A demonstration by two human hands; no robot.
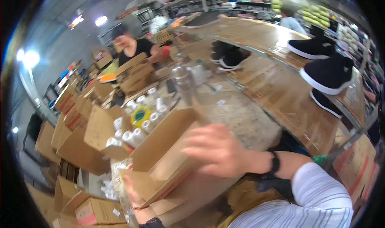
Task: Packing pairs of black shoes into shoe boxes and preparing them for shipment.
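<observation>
An unsealed brown cardboard box (pixel 160 146) tilts over the near side of the worktable, its flaps raised. My left hand (pixel 134 192) grips the box's near left edge, partly hidden by the cardboard. Above the box's right side is my right hand (pixel 216 150), blurred by motion, its fingers stretched out and apart with nothing seen in them. Whether it touches the box's edge I cannot tell. Beyond the box, several white rolls (pixel 138 136) stand around a yellow tape roll (pixel 140 116).
Black shoes with white soles (pixel 327 73) rest on a wooden rack (pixel 276 97) at the right. Many cardboard boxes (pixel 82 150) crowd the left side. A co-worker (pixel 136 47) handles another box (pixel 135 73) across the table. A clear bottle (pixel 182 81) stands mid-table.
</observation>
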